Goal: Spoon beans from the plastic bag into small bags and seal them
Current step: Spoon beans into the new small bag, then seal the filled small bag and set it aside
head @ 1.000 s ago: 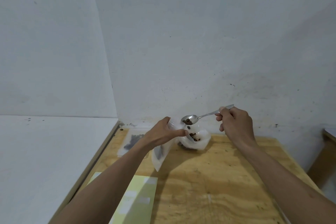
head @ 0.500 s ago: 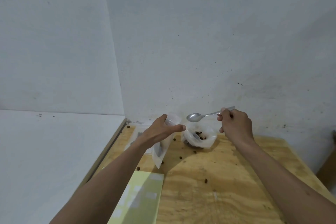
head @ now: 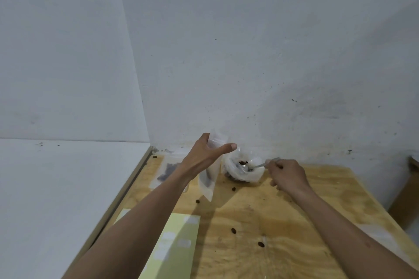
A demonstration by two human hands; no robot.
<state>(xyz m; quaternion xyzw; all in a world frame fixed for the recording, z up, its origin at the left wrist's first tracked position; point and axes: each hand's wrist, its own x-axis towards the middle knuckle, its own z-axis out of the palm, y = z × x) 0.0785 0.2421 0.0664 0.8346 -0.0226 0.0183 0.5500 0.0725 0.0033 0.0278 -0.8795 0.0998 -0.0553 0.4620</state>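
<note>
The left hand (head: pixel 205 157) holds a small bag (head: pixel 209 176) up, pinched between thumb and fingers (head: pixel 230 147). Just right of it, the right hand (head: pixel 286 174) grips a spoon (head: pixel 254 166) dipped in the plastic bag (head: pixel 243 169) of beans. Loose beans (head: pixel 233 230) lie on the wooden worktop (head: pixel 283 222), near a yellow sheet (head: pixel 176 244). Pale walls (head: pixel 249 52) meet in a corner behind.

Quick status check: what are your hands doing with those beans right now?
Left hand holds small bag upright. Right hand dips spoon into plastic bag. Stray beans on table.
</note>
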